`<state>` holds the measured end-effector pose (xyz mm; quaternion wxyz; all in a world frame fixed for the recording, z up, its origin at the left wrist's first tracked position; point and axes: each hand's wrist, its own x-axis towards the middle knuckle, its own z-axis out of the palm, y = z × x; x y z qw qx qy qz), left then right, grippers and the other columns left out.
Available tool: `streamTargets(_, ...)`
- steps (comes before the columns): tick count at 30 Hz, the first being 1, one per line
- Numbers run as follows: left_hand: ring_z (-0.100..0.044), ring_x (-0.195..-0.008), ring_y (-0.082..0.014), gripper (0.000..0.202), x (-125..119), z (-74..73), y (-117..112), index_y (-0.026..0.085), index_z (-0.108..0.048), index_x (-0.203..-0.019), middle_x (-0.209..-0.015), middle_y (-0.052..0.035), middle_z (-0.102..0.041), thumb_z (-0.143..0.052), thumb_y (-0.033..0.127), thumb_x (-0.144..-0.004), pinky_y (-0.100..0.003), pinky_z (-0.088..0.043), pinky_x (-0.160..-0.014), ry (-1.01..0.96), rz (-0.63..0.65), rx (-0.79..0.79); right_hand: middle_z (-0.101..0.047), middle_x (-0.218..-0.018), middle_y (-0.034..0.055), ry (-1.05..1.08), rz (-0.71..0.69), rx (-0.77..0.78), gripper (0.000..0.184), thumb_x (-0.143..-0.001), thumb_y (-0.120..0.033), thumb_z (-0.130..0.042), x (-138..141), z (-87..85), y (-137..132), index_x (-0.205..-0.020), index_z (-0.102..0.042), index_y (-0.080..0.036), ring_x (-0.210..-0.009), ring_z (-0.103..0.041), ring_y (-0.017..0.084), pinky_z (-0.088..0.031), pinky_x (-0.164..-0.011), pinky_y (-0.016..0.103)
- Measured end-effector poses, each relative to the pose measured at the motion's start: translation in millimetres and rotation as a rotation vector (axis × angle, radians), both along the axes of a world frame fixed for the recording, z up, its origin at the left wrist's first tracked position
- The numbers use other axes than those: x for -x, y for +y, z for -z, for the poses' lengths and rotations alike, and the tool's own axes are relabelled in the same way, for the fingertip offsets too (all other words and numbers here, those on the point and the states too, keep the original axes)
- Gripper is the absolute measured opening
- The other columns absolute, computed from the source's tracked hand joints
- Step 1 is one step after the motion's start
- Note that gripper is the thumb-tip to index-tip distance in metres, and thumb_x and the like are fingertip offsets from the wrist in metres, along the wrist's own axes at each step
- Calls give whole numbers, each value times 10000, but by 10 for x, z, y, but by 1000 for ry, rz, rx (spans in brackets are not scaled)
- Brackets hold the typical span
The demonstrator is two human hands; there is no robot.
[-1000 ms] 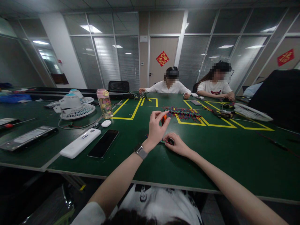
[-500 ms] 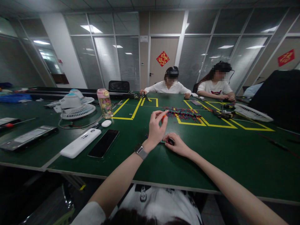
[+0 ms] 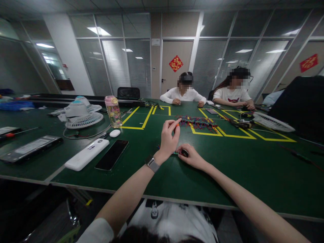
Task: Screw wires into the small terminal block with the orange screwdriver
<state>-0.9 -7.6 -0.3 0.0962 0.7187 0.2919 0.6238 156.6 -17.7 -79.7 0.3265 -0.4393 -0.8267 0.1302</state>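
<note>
Raised over the table, my left hand point(image 3: 170, 138) has its fingers closed around an orange-handled tool point(image 3: 178, 125). Only a bit of the orange shows; the rest of the tool is behind the hand. Just to the right and lower, my right hand point(image 3: 191, 157) rests on the table, its fingers gripping a small green circuit board point(image 3: 175, 153) with a black part point(image 3: 185, 153) on it. My left wrist and palm hide much of the board. Beyond my hands lies a row of small boards with red and blue wires point(image 3: 199, 123).
Left of my arm lie a black phone point(image 3: 112, 155), a white power bank point(image 3: 87, 154) and a white oval case point(image 3: 114, 133). A pink-lidded bottle point(image 3: 113, 112) and white fans point(image 3: 84, 116) stand farther back. Two people sit across the green table point(image 3: 243, 168), which bears yellow tape outlines.
My left hand and the orange handle have shifted very slightly; the orange shows less. My right hand stays put. Across the table, one person's hand has drawn back from the cables toward the body.
</note>
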Motion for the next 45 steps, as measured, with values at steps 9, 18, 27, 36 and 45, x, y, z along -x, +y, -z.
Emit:
streamTargets(9,-535,-870,-157,214,1,-10,-10,221,-677,-1055,-904,-36,-525,-605,247,-855,-288,-455,-832,2,-72,3,-621,-843,40,-1,5,-8,133,-757,-127,-594,0,6,-2,-871,-604,-196,-824,-545,209,-411,-794,359)
streamTargets(18,-572,-867,-144,265,6,-6,1,216,-627,-1140,-926,-34,-597,-534,199,-893,-272,-460,-829,29,47,18,-623,-843,39,7,9,-10,141,-752,-124,-602,-1,20,5,-872,-610,-197,-822,-546,209,-412,-789,356)
streamTargets(27,-585,-968,-150,314,0,5,22,213,-576,-1213,-1042,-54,-621,-430,181,-938,-288,-457,-891,21,70,24,-622,-823,31,11,7,-18,151,-744,-118,-601,-1,34,16,-870,-612,-200,-805,-546,201,-413,-788,353)
streamTargets(36,-566,-967,-160,266,10,-11,11,205,-628,-1145,-1009,-55,-587,-520,220,-903,-291,-451,-894,3,-22,24,-626,-837,33,7,3,-20,139,-752,-128,-603,-12,57,34,-871,-610,-199,-818,-551,203,-411,-804,361)
streamTargets(45,-558,-876,-156,235,4,-5,6,211,-663,-1081,-902,-36,-566,-601,247,-857,-285,-457,-850,13,-42,48,-628,-845,36,0,7,-10,141,-751,-123,-598,-7,30,16,-874,-609,-191,-823,-547,202,-411,-800,358)
